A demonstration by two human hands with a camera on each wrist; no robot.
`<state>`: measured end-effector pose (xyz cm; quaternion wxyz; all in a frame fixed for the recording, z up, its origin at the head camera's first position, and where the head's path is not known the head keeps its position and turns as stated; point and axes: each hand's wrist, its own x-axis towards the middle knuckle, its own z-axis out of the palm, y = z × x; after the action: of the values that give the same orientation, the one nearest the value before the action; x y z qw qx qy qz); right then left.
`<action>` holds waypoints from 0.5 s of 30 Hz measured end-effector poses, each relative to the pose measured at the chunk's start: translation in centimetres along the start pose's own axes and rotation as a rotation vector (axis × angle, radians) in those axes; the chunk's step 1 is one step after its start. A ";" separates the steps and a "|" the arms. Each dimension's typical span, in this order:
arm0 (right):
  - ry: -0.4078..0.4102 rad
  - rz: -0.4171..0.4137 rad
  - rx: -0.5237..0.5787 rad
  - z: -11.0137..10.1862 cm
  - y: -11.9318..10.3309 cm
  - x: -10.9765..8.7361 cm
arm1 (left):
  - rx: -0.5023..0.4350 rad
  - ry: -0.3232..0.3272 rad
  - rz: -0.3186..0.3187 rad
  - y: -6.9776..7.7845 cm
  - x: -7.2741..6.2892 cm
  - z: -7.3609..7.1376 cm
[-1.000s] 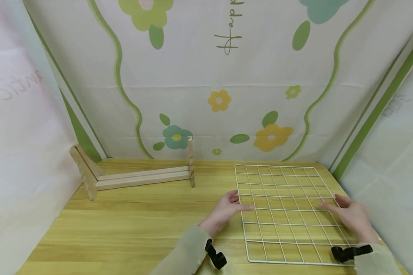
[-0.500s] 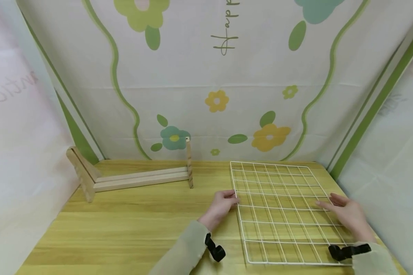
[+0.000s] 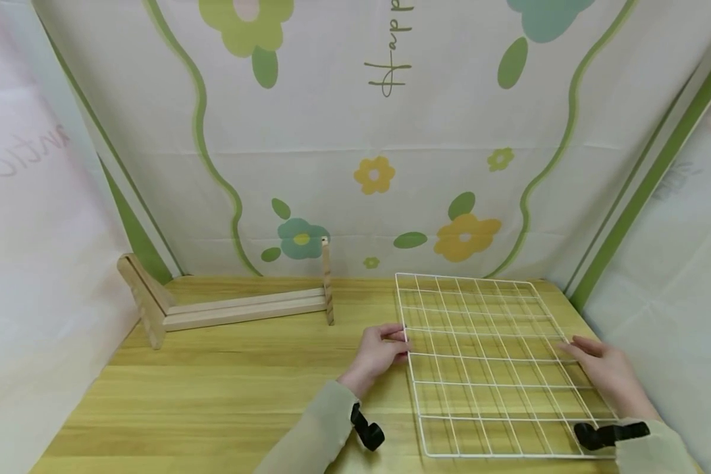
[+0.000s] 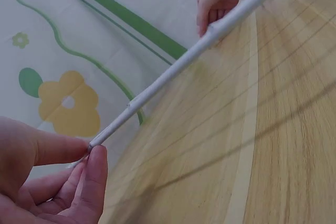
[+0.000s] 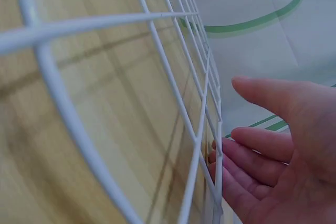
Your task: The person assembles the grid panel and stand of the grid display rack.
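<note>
A white wire grid panel (image 3: 482, 357) is at the right of the table, its far left corner raised and its shadow falling on the wood. My left hand (image 3: 376, 357) pinches the panel's left edge wire between thumb and fingers, which shows closely in the left wrist view. On the opposite side, my right hand (image 3: 611, 376) is at the right edge. In the right wrist view its fingers (image 5: 257, 161) extend behind the edge wire, while the thumb stands apart from it.
A light wooden stand (image 3: 245, 309) with two upright ends and a grooved crossbar is at the back left of the table (image 3: 201, 395). A flower-printed cloth (image 3: 332, 118) walls off the back; more cloth hangs at both sides.
The left thumb has come off the mesh and closed on the left edge wire. The panel's far left corner has risen. My right hand has shifted slightly outward, its thumb drawn back from the mesh.
</note>
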<state>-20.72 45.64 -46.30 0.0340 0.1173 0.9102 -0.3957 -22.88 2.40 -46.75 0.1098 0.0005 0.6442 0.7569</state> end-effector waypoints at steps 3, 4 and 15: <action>-0.004 0.006 0.006 -0.3 0.0 0.0 | -0.005 0.015 0.019 0.0 0.0 -0.1; -0.004 0.004 0.022 -0.4 0.0 0.0 | -0.009 0.021 0.024 0.1 -0.1 -0.1; 0.066 -0.030 -0.007 -0.7 -0.4 -0.3 | 0.017 0.016 0.043 1.1 -0.4 -0.8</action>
<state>-20.53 45.84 -45.46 -0.0015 0.1167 0.9138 -0.3891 -22.76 1.43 -45.76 0.0883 0.0094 0.6513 0.7536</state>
